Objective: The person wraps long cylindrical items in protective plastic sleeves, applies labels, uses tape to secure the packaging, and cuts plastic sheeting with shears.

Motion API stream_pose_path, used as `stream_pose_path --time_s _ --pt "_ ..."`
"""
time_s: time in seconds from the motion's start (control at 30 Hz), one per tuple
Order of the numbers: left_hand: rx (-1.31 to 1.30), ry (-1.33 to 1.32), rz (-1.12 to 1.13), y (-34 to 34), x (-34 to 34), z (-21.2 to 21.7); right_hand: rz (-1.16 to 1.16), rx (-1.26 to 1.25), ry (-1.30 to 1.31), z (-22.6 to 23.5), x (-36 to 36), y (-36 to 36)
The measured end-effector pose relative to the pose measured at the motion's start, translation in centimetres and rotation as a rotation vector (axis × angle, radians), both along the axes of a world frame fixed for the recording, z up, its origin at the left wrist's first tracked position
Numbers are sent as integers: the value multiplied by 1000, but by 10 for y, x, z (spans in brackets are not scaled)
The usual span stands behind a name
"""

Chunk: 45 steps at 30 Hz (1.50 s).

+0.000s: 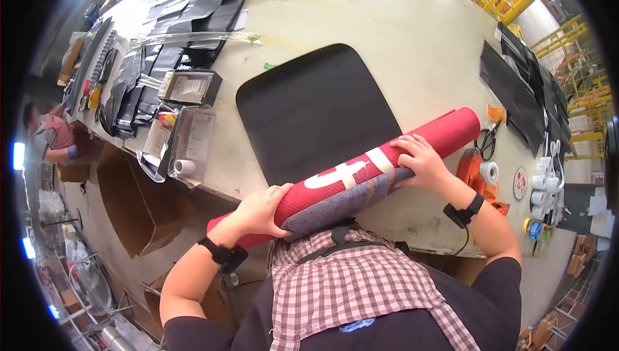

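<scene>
A long red rolled mat with large white markings lies slanted across my front, against my checked apron. A blue-grey part with a brown line shows on its near side. My left hand wraps the near left stretch of the roll, thumb below and fingers over the top. On the right, my right hand grips it from above, partly over the grey part. Just beyond the roll, a flat black sheet with rounded corners lies on the pale table. The roll covers its near edge.
Black plastic bags and small open boxes sit at the left. An orange tape dispenser, white label rolls and more black bags are at the right. A cardboard box and a person are past the left edge.
</scene>
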<state>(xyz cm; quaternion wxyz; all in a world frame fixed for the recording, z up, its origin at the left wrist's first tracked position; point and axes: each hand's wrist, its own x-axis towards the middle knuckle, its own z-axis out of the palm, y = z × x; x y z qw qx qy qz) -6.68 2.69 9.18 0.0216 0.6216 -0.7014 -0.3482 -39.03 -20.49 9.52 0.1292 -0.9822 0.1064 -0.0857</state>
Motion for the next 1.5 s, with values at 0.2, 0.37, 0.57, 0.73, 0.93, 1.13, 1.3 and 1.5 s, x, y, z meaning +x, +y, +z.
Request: stream_pose_path --time_s 0.2,0.37,0.57,0.73,0.93,1.13,1.3,1.5 --pt "213 412 261 0 2 -1 -617 931 -353 -30 -30 -26" --pt "-236 148 187 12 -51 16 -323 649 -201 -7 -25 -9" --pt "-365 122 296 20 -63 1 20 169 20 10 -7 7" --pt "-324 231 404 15 -61 0 26 211 103 13 -2 1" --pt "-402 227 618 2 -45 -26 -128 146 199 11 12 -14" --pt "-305 256 686 -19 -13 -40 13 -56 81 -8 31 23" --pt "-653 -136 403 -34 -38 -12 -111 -296 123 -33 23 26" --pt "-259 -319 310 -11 -52 -5 -13 -126 162 3 49 7"
